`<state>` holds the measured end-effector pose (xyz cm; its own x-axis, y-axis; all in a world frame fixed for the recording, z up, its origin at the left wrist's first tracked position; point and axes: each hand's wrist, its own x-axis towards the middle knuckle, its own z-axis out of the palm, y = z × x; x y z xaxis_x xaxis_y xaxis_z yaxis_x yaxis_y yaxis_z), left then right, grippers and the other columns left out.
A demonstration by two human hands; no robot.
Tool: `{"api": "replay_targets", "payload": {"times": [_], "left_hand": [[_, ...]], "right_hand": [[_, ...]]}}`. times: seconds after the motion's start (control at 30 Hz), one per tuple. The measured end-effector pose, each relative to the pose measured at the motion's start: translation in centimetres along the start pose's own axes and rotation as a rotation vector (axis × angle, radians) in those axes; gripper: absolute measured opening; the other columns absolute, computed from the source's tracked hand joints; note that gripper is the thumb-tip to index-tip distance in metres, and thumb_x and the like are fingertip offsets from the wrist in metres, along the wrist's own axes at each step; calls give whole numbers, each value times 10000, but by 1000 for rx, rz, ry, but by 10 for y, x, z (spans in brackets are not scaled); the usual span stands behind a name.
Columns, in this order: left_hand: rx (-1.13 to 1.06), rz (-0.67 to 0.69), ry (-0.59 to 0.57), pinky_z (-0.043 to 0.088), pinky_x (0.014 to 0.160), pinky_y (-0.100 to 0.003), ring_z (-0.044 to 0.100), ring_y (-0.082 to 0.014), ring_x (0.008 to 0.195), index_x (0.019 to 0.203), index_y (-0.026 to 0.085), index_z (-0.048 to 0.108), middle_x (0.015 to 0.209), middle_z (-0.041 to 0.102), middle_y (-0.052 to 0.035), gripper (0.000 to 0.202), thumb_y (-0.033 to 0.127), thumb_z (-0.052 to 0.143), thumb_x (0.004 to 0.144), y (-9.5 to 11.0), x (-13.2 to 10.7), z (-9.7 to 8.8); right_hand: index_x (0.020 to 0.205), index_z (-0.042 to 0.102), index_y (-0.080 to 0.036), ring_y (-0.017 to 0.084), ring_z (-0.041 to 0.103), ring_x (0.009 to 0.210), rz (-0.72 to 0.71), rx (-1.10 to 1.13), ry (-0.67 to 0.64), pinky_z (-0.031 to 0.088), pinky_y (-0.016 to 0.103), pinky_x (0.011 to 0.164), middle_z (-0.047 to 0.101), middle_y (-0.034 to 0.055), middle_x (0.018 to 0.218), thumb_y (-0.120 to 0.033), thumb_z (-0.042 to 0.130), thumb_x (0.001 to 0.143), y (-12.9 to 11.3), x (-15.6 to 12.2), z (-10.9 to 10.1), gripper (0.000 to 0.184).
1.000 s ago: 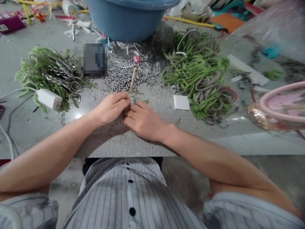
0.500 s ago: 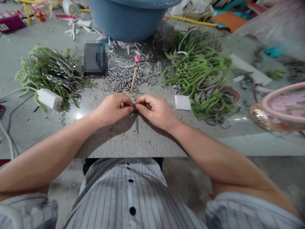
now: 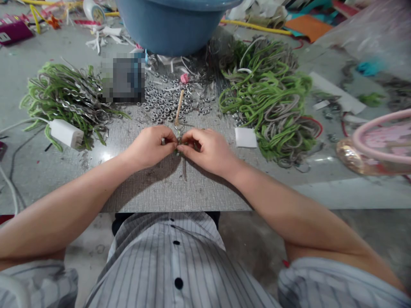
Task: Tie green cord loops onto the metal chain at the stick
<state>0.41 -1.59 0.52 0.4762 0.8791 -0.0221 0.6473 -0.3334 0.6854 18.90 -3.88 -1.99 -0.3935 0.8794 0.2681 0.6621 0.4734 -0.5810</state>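
Observation:
My left hand (image 3: 157, 145) and my right hand (image 3: 205, 149) meet near the front of the table, thumbs and fingertips pinched together. Between them is a small piece of greenish cord (image 3: 179, 152), mostly hidden by the fingers. A shiny bit, perhaps metal, shows just above the fingertips; its shape is too small to make out. Just beyond the hands a thin wooden stick (image 3: 180, 107) points away from me. Many small metal rings or nuts (image 3: 163, 100) lie scattered behind it, with a pink piece (image 3: 184, 78) among them.
Left sits a heap of green and grey cords with metal chains (image 3: 69, 100), beside a white charger (image 3: 67, 133). A bigger cord pile (image 3: 272, 94) lies right, near a white square (image 3: 245, 137). A blue basin (image 3: 176, 25) stands behind; a pink-handled object (image 3: 379, 141) is far right.
The right fingers have shifted slightly left and curled more around the small piece of cord. My left hand has drawn very slightly left. Everything else stays put.

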Motion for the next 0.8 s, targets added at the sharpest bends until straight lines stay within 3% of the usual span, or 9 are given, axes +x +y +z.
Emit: {"api": "replay_targets", "payload": {"times": [0.13, 0.33, 0.53, 0.8], "left_hand": [[30, -2, -11, 451, 678, -273, 572, -134, 691, 746, 151, 683, 740, 648, -28, 136, 202, 558, 759, -1, 1, -1], [94, 61, -22, 453, 687, -267, 573, -125, 681, 766, 148, 703, 749, 658, -27, 153, 190, 557, 747, -3, 1, 4], [171, 90, -44, 432, 639, -256, 582, -134, 672, 780, 166, 725, 727, 655, -23, 180, 211, 556, 738, -5, 2, 9], [303, 138, -208, 444, 649, -271, 606, -157, 720, 892, 191, 731, 860, 659, -45, 236, 246, 528, 784, 3, -3, 0]], "right_hand": [[839, 651, -171, 187, 589, 717, -56, -157, -122, 357, 331, 736, 652, 33, 705, -373, 599, 877, -1, 0, 0, 212], [897, 681, -157, 185, 598, 739, -124, -195, -236, 371, 311, 728, 676, 45, 762, -331, 661, 846, 0, 2, -6, 183], [889, 688, -166, 169, 579, 715, -162, -198, -271, 379, 284, 679, 671, 42, 774, -321, 662, 844, 1, 1, -12, 163], [878, 673, -170, 166, 573, 713, -164, -180, -285, 382, 277, 671, 657, 39, 769, -317, 633, 851, 2, 1, -13, 155]]}}
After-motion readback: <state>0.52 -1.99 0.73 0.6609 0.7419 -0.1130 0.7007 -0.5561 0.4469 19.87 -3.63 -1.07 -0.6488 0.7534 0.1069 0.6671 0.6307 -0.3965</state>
